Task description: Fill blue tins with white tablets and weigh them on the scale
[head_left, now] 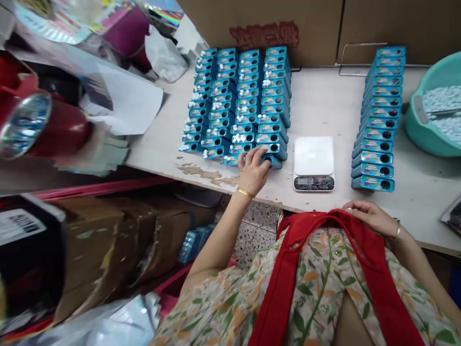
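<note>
My left hand is closed around a small blue box at the front of the fourth row on the left. Part of that box is hidden under the fingers. Four-sided blue boxes stand in tight rows there, each with a dark round hole on top, and many carry small white pellets. My right hand rests at the table's front edge by the red apron, fingers curled; what they hold, if anything, cannot be made out. Between the hands lies a white digital scale with a bare platform.
A single row of blue boxes stands right of the scale. Further right is a turquoise basin of white pellets with a scoop. Brown cartons line the back. On the left are a red can, papers and a white bag.
</note>
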`<state>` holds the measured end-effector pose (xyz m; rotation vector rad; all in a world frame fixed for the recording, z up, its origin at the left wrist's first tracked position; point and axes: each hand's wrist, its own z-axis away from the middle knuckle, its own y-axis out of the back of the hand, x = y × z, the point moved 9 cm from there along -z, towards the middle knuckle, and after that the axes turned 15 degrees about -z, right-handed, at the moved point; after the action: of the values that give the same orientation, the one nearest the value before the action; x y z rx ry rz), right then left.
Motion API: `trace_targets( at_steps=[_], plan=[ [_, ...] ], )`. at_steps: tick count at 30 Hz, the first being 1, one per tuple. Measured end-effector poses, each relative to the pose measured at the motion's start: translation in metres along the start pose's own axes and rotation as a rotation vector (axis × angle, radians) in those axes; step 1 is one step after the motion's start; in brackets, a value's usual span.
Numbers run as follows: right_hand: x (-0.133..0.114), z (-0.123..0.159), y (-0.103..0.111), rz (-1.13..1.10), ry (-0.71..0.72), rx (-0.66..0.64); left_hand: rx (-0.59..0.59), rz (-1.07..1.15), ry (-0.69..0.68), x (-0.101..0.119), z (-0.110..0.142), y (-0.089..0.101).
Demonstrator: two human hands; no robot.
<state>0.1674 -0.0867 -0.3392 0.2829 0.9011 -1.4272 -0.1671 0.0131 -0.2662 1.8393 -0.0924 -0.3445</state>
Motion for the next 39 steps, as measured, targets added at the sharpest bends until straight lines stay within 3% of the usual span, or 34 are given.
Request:
trace_targets(
  at_steps=[5,7,9,13,16,19,24,27,30,35,39],
  plan=[
    [-0.021,0.006,-0.012,-0.449,0.089,0.145,0.107,0.038,-0.197,0.04,-0.039,0.052],
    [-0.026,0.007,-0.016,-0.582,0.106,0.169,0.12,0.063,-0.291,0.064,-0.062,0.062],
    [-0.026,0.008,-0.019,-0.629,0.082,0.166,0.095,0.087,-0.38,0.09,-0.085,0.059],
    [-0.02,0.01,-0.022,-0.586,0.018,0.117,-0.024,0.095,-0.49,0.129,-0.114,0.029],
    [-0.017,0.012,-0.023,-0.567,-0.02,0.099,-0.096,0.098,-0.517,0.14,-0.12,0.011],
    [-0.018,0.012,-0.025,-0.512,-0.045,0.103,-0.094,0.197,-0.472,0.132,-0.119,0.016],
    [-0.029,0.008,-0.029,-0.239,-0.017,0.077,0.043,0.449,-0.267,0.084,-0.097,0.048],
    [-0.04,0.004,-0.031,-0.067,0.035,0.061,0.114,0.511,-0.132,0.057,-0.065,0.051],
    [-0.057,-0.003,-0.036,0.055,0.08,0.023,0.113,0.564,-0.012,0.047,-0.026,0.028],
    [-0.111,-0.021,-0.035,0.202,0.21,0.026,0.032,0.644,0.14,0.054,0.023,-0.035],
    [-0.155,-0.03,-0.034,0.324,0.254,0.037,0.025,0.687,0.318,0.049,0.051,-0.058]
  ],
)
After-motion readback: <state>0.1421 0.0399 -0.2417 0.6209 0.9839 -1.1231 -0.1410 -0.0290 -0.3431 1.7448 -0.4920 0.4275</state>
